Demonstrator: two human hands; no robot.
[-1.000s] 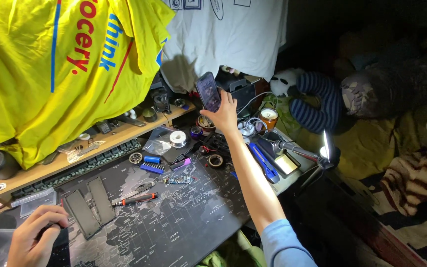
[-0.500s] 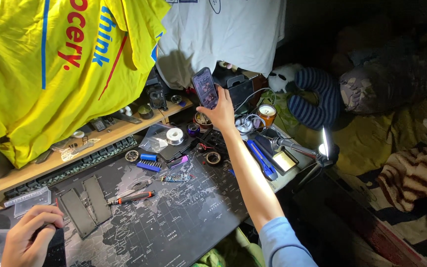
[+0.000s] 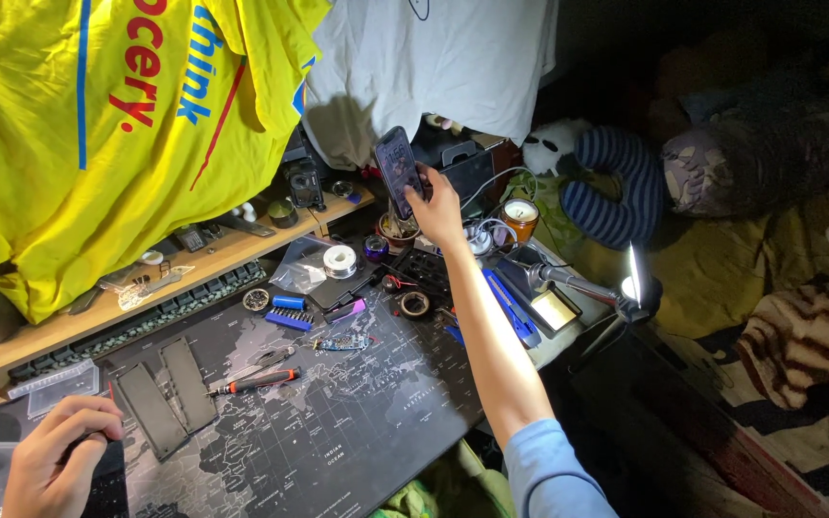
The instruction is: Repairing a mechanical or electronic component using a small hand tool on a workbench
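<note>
Head view. The right hand (image 3: 438,206) was stretched to the far side of the counter (image 3: 367,432), its grip closed on the lower end of a phone (image 3: 399,171) held upright and clear of everything below it. Relative to the phone: a candle jar (image 3: 520,219) stood near it on the right, a solder spool (image 3: 340,261) lay below and left, and a tape roll (image 3: 415,304) lay below, nearer the person. A screwdriver (image 3: 253,382) lay well apart from the phone, toward the near left.

The left hand (image 3: 55,465) rested at the near left edge, farthest from the phone, fingers curled over a dark object (image 3: 106,475) that was too hidden to identify.

Judgement: the phone looked rigid, smooth-faced, moderately light and breakable if dropped. The side edges would give a surer hold than the glass face; the present pinch at one end appeared less secure.
</note>
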